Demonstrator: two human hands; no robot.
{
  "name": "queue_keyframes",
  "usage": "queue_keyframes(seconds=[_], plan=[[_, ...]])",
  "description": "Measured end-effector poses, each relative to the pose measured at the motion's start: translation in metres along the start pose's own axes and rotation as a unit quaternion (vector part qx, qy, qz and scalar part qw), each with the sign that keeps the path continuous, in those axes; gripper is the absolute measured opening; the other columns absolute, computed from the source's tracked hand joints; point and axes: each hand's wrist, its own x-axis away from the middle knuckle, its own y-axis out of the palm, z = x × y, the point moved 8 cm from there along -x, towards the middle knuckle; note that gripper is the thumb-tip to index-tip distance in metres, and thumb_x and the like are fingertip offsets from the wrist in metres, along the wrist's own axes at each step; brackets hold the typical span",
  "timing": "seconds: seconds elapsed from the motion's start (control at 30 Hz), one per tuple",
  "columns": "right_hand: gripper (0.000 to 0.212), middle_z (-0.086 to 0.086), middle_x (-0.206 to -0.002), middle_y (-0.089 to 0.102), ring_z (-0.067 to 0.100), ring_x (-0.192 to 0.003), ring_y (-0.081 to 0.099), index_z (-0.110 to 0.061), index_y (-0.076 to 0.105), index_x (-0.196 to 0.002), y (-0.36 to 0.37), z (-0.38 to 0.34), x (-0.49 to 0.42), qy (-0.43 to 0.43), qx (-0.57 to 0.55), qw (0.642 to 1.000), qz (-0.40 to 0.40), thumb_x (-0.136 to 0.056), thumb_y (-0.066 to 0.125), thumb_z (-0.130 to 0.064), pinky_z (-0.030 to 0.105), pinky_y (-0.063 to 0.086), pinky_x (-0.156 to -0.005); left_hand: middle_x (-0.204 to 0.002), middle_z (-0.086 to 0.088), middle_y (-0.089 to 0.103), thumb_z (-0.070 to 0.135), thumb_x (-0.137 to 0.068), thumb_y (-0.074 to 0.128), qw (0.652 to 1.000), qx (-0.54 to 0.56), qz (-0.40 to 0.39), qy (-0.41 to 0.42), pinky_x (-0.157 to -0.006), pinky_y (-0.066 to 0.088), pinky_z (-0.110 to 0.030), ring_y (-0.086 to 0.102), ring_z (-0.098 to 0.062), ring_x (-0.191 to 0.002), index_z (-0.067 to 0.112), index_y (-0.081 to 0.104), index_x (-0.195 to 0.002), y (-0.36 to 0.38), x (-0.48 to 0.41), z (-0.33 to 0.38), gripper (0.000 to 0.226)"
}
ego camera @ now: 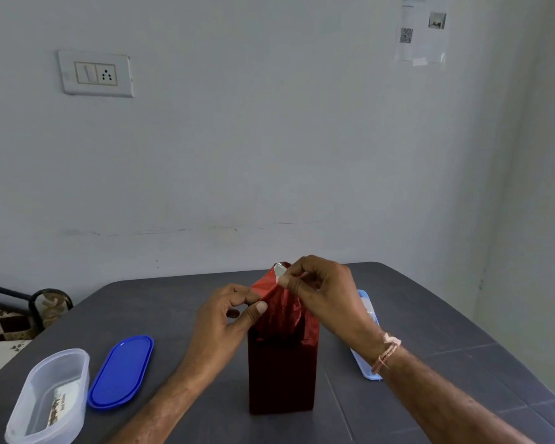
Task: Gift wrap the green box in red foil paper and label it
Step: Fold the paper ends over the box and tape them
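Observation:
A tall box wrapped in red foil paper (pixel 281 376) stands upright in the middle of the dark grey table (pixel 180 302). No green shows; the foil covers it fully. Loose foil gathers above the box top into a flap with a silver underside. My left hand (pixel 228 318) pinches the flap's left edge between thumb and fingers. My right hand (pixel 321 290) grips the flap's upper end from the right, fingers curled over it. Whether tape is on the fingers I cannot tell.
A clear oval plastic container (pixel 50 398) with a printed item inside sits at the front left, its blue lid (pixel 122 371) beside it. A light blue flat case (pixel 366 341) lies behind my right wrist. The wall stands close behind the table.

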Motion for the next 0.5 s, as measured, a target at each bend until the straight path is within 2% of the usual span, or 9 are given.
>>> queue_keyframes(seconds=[0.03,0.1,0.17,0.3,0.4,0.5], plan=[[0.008,-0.017,-0.089,0.073,0.006,-0.085,0.069,-0.028,0.072,-0.095,-0.004,0.000,0.002,0.009,-0.019,1.000,0.013,-0.092,0.075,-0.035,0.028,0.056,-0.073,-0.101,0.014,0.071,0.066,-0.083,0.064,1.000,0.000,0.003,-0.001,-0.085,0.054,-0.037,0.067,-0.010,-0.102,0.037,0.076,-0.085,0.000,0.000,0.000,0.031],[0.024,-0.016,-0.103,0.072,0.003,-0.098,0.068,-0.030,0.068,-0.111,-0.015,0.003,0.007,0.024,-0.039,0.998,0.052,-0.091,0.072,-0.043,0.026,0.058,-0.075,-0.099,0.015,0.072,0.060,-0.086,0.067,1.000,0.003,0.006,-0.010,-0.085,0.054,-0.037,0.067,-0.008,-0.101,0.036,0.076,-0.085,-0.001,0.000,0.000,0.025],[0.036,-0.016,-0.112,0.068,0.003,-0.104,0.065,-0.030,0.065,-0.117,-0.025,0.010,0.017,0.027,-0.016,0.996,0.087,-0.088,0.072,-0.049,0.024,0.057,-0.075,-0.099,0.017,0.071,0.054,-0.084,0.068,1.000,0.003,0.003,-0.018,-0.085,0.054,-0.035,0.067,-0.006,-0.100,0.036,0.076,-0.086,-0.001,0.000,0.000,0.019],[0.030,-0.014,-0.104,0.067,0.005,-0.096,0.065,-0.029,0.069,-0.100,-0.028,0.032,0.039,0.061,0.016,0.995,0.080,-0.080,0.080,-0.048,0.022,0.054,-0.072,-0.099,0.020,0.070,0.052,-0.082,0.069,1.000,-0.002,0.005,-0.027,-0.081,0.053,-0.030,0.066,-0.003,-0.099,0.037,0.076,-0.085,0.000,-0.001,0.001,0.017],[0.017,-0.012,-0.092,0.069,0.007,-0.084,0.067,-0.030,0.072,-0.085,-0.019,0.043,0.041,0.087,0.023,0.995,0.047,-0.079,0.086,-0.037,0.024,0.056,-0.070,-0.099,0.021,0.069,0.051,-0.082,0.070,1.000,-0.009,0.008,-0.026,-0.079,0.053,-0.030,0.065,-0.002,-0.098,0.039,0.075,-0.082,0.001,-0.003,0.002,0.014],[0.014,-0.010,-0.085,0.069,0.006,-0.081,0.068,-0.028,0.072,-0.076,-0.015,0.047,0.032,0.090,0.027,0.995,0.041,-0.081,0.085,-0.030,0.026,0.057,-0.072,-0.101,0.022,0.068,0.047,-0.083,0.071,0.999,-0.017,0.004,-0.027,-0.078,0.056,-0.032,0.065,-0.002,-0.098,0.038,0.076,-0.084,0.002,-0.005,0.001,0.011]])
